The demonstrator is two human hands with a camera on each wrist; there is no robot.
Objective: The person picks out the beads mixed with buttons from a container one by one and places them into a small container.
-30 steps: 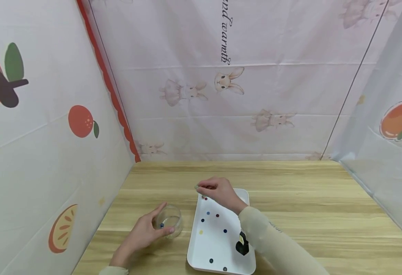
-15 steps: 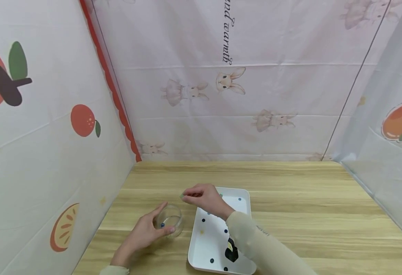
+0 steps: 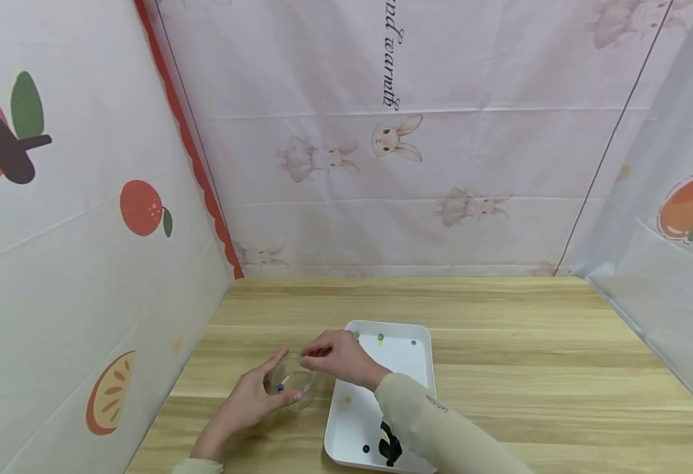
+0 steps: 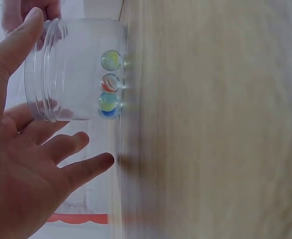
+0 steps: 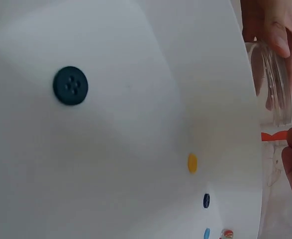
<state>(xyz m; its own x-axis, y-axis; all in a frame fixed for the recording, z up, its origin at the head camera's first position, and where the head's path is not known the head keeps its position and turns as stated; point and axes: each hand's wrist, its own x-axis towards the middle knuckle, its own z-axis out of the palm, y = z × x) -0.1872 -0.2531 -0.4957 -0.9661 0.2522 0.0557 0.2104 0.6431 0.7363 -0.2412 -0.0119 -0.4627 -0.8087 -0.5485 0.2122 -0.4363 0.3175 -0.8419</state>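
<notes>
My left hand (image 3: pixel 248 405) grips a clear jar (image 3: pixel 295 384) standing upright on the table, thumb on the near side and fingers behind. Several glass marbles lie on the jar's bottom, including a yellow-green marble (image 4: pixel 111 60) and an orange-streaked marble (image 4: pixel 110 83). At the jar's rim is my right hand (image 3: pixel 343 359), thumb and fingertips pinched together. The greenish marble seen in that pinch half a second ago is now hidden by the fingers. Beneath the right forearm lies a white tray (image 3: pixel 332 421) with scattered buttons and marbles.
A dark four-hole button (image 5: pixel 70 85), a yellow button (image 5: pixel 192 163) and a navy button (image 5: pixel 206 200) lie in the tray. Toward its far end are a green marble (image 3: pixel 380 337) and a blue button (image 3: pixel 413 342). A black object (image 3: pixel 390 449) shows beside the right sleeve.
My right hand has moved left and down from the tray's far left corner to the jar's rim, carrying a greenish marble. The left hand and jar have stayed in place.
</notes>
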